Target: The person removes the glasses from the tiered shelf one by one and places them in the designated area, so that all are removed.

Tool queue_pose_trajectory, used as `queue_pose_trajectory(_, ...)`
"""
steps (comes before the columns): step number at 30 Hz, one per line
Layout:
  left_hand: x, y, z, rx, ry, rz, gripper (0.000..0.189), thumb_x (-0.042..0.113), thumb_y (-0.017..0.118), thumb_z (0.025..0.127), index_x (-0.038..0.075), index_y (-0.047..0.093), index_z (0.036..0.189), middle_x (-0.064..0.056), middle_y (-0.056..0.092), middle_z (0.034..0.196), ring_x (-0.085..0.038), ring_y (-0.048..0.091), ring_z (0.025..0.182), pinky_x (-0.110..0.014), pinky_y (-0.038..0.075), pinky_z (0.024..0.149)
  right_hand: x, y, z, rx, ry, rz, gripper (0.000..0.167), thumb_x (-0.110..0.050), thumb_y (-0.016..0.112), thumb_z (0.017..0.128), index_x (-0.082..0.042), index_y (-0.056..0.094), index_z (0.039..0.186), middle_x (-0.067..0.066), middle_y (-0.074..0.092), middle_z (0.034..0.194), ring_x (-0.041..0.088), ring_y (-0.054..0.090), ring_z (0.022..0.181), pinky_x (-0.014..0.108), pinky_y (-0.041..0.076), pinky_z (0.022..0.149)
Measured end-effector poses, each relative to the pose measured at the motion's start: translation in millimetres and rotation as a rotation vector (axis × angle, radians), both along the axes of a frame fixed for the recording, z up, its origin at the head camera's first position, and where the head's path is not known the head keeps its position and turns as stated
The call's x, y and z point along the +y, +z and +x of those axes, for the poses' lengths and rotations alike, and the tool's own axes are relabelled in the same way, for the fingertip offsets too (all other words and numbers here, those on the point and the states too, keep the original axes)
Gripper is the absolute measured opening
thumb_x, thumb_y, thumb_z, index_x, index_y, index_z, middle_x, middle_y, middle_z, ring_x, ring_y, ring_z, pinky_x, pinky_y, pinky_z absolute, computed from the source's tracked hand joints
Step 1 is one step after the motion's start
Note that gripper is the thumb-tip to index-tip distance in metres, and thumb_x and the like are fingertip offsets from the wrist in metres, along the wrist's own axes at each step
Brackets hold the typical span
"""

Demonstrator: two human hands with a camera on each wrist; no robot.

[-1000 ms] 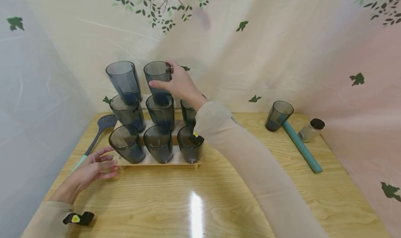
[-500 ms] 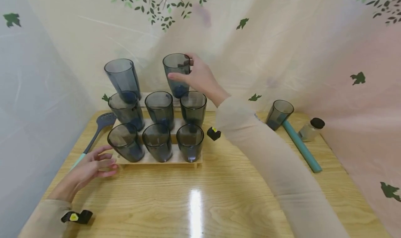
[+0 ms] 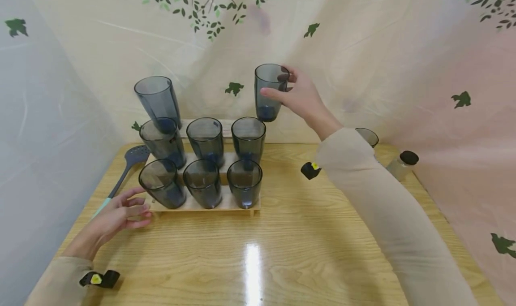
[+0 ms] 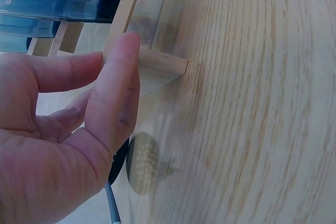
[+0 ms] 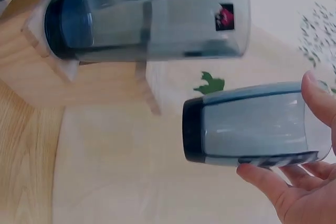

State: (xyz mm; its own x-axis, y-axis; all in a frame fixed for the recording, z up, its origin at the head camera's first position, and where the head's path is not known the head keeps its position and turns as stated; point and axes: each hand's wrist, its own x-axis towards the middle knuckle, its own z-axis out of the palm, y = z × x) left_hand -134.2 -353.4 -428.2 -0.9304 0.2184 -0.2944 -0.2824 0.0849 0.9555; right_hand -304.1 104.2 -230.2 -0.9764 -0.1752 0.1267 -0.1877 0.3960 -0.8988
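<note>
Held tumbler (image 3: 269, 105): see-through, smoky blue-grey, round-rimmed, gently faceted, with a thick dark base; upright in the air by the rack's back right end, apart from it.
Right hand (image 3: 306, 97): pinches that tumbler in its upper part, thumb on one side, fingers on the other.
Left hand (image 3: 114, 216): thumb and bent fingers pinch the front left corner of the wooden rack (image 3: 226, 200) (how firmly, I cannot tell).
Rack boards: pale, smooth, straight-edged, rising in steps.
Seven tumblers (image 3: 203, 185): similar tapering shape; three on the front step, three on the middle, one at the left of the back.
Slotted spatula (image 3: 137, 154): dark, flat, perforated head, lying on the table (image 3: 282, 252), whose yellowish grain is glossy.
Clear jar (image 3: 398, 168): black-lidded, partly behind the beige sleeve (image 3: 403, 221).
Backdrop (image 3: 342, 37): soft creased sheet, printed with leafy twigs.
</note>
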Motion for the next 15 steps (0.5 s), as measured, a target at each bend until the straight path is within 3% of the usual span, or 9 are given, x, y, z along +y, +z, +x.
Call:
queue_pose_trajectory(6,-1.8,-0.3,0.7,0.005,0.002,0.006,0.057,0.002,0.058,0.102,0.006,0.025,0.148,-0.009,0.050,0.112,-0.022,0.067,0.094,-0.043,0.061,0.086,21,-5.2,3.7,-0.024,-0.032,-0.094,0.094,-0.033,0.086,0.083,-0.022,0.031,0.160,0.003,0.047,0.146,0.022,0.054,0.120,0.039,0.054,0.101)
queue_pose_trajectory(15,-0.7,0.5,-1.6,-0.007,0.008,0.014,0.060,0.002,0.060,0.101,0.006,0.025,0.150,-0.010,0.048,0.114,-0.021,0.067,0.094,-0.041,0.062,0.086,51,-17.9,13.1,-0.006,-0.083,0.025,0.098,-0.043,0.085,0.083,-0.024,0.029,0.161,0.003,0.048,0.150,0.023,0.051,0.126,0.039,0.054,0.101)
